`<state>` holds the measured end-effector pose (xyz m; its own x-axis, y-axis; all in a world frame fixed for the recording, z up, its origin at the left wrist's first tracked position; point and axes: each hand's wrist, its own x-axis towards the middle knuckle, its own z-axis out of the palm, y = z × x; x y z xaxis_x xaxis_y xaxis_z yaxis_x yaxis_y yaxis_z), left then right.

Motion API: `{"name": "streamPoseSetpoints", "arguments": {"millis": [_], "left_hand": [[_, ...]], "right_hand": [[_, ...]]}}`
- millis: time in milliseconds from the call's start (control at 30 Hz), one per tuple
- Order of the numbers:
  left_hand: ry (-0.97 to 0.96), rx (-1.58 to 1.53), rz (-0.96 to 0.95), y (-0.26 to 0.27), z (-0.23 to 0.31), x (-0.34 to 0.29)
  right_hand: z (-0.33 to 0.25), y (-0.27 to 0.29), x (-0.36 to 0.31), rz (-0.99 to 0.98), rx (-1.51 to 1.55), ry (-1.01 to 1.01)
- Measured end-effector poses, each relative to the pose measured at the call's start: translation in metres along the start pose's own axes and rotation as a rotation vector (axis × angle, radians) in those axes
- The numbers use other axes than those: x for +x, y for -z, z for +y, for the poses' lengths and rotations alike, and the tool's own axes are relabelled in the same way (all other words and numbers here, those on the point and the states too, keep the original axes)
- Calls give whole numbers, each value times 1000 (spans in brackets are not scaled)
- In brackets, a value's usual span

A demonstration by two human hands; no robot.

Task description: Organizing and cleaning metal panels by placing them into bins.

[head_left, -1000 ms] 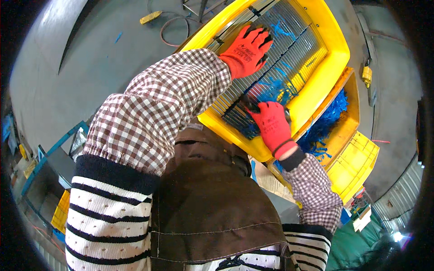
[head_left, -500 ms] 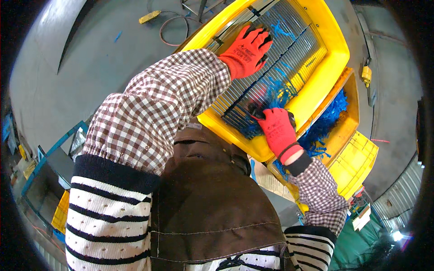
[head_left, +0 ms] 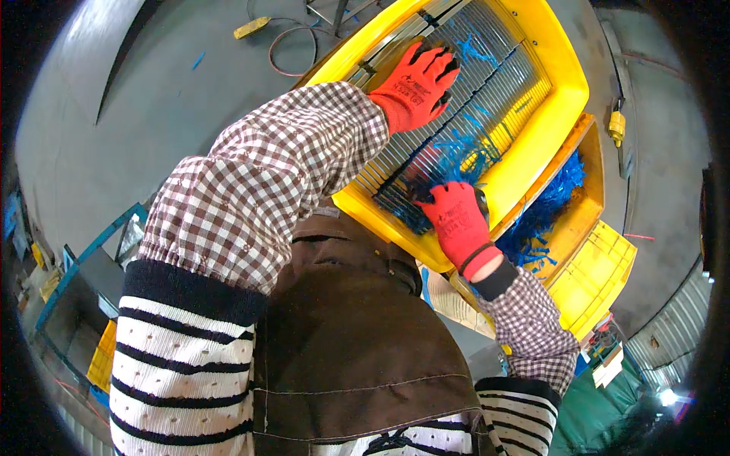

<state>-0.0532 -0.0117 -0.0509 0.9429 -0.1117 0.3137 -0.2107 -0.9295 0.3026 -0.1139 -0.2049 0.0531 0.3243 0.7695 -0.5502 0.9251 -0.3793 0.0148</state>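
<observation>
The left hand (head_left: 414, 87) lies palm down over the bars (head_left: 411, 140), fingers extended, presumably to steady the yellow frame (head_left: 561, 114). At its 5 o'clock, the right hand (head_left: 458, 216) is curled above the frame's near end; whether it grips anything cannot be determined. Blue strands (head_left: 460, 152) lie on the bars at the right hand's 12 o'clock, apparently supported by the narrow spacing. At its 3 o'clock, a bin (head_left: 595, 171) holding more strands stands just beside the frame, evidently for short reach.

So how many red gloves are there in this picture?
2. One is on the left hand, over the metal bars; the other is on the right hand, beside blue strands near the yellow tub's rim.
</observation>
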Motion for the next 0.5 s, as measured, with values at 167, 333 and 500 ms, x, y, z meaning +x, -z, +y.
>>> {"name": "streamPoseSetpoints", "arguments": {"millis": [167,333,500], "left_hand": [[0,6,-17,0,-1,0],[-21,-8,-31,-2,4,6],[4,7,-34,0,0,1]], "right_hand": [[8,13,5,235,129,25],[-1,0,20,209,54,12],[16,1,-13,-304,-113,-65]]}}
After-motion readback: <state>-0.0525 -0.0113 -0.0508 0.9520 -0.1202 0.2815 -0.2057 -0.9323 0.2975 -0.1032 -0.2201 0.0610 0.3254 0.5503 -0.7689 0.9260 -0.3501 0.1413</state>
